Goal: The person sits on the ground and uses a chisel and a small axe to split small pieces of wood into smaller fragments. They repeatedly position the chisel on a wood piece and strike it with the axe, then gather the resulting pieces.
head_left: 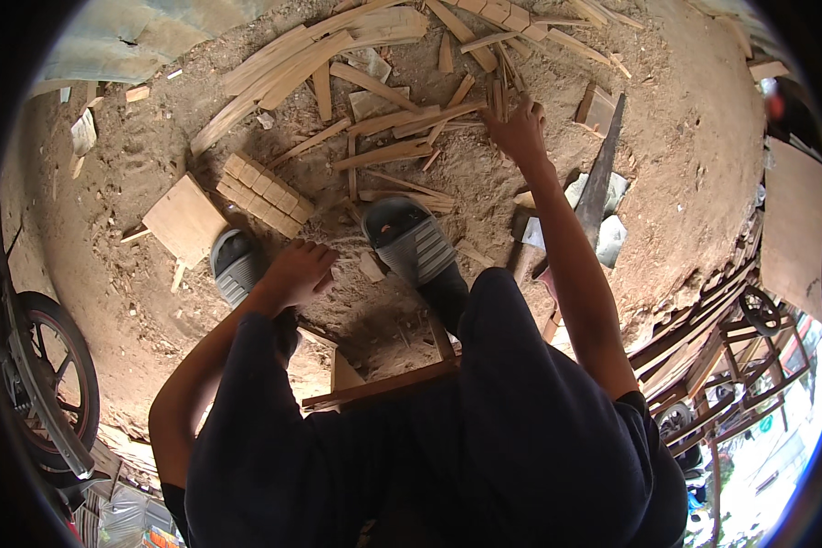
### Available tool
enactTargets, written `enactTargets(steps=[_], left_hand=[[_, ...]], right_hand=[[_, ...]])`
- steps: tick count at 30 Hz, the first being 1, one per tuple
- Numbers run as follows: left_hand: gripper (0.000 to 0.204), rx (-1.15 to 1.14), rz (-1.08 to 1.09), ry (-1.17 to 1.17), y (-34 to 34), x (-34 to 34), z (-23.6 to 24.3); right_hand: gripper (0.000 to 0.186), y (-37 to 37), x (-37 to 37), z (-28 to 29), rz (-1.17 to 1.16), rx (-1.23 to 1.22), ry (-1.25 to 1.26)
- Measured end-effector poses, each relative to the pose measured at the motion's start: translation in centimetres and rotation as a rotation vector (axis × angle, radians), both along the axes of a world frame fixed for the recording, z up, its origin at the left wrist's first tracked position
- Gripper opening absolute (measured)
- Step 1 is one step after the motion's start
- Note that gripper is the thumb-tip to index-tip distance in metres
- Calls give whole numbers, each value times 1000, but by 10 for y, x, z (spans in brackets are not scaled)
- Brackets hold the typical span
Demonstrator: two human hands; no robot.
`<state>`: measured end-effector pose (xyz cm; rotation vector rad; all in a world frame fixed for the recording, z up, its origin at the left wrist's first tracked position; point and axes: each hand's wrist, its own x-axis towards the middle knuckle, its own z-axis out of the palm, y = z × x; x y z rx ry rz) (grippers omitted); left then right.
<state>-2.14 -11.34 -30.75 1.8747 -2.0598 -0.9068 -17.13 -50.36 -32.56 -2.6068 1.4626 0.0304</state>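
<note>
My left hand (300,271) hangs off my left knee, its fingers loosely bent and holding nothing. My right hand (519,132) reaches far forward over a scatter of wood strips (411,119) on the dirt. Its fingers are apart, and the tips come down at the ends of several thin wood sticks (498,96); whether they touch these is partly hidden. A block of small wooden pieces in neat rows (265,194) lies beyond my left sandal (235,267), beside a square wooden board (185,219). My right sandal (411,239) stands among the strips.
Right of my right arm a handsaw (601,173) lies over pale scraps. A wood block (597,110) sits beyond it. Long planks (310,55) are heaped at the far side. A motorcycle wheel (55,374) stands at the left, and a wooden frame (740,365) at the right.
</note>
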Motion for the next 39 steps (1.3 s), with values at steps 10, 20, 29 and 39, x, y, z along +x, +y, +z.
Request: enactTargets(steps=[10,20,29,39], left_hand=[[21,-126,635,243,-8,6,17],[21,-141,636,273,-14,5,15],[21,-15,813,367,-10,7,17],[41,35,1005,928,-98,31,88]], right_hand=[[59,-9,6,4,38,309,-31],[37,3,-15,18,-274,645,-25],[46,-103,28,120,-549,883,-783],[56,149,80,94,79,1731,-396]])
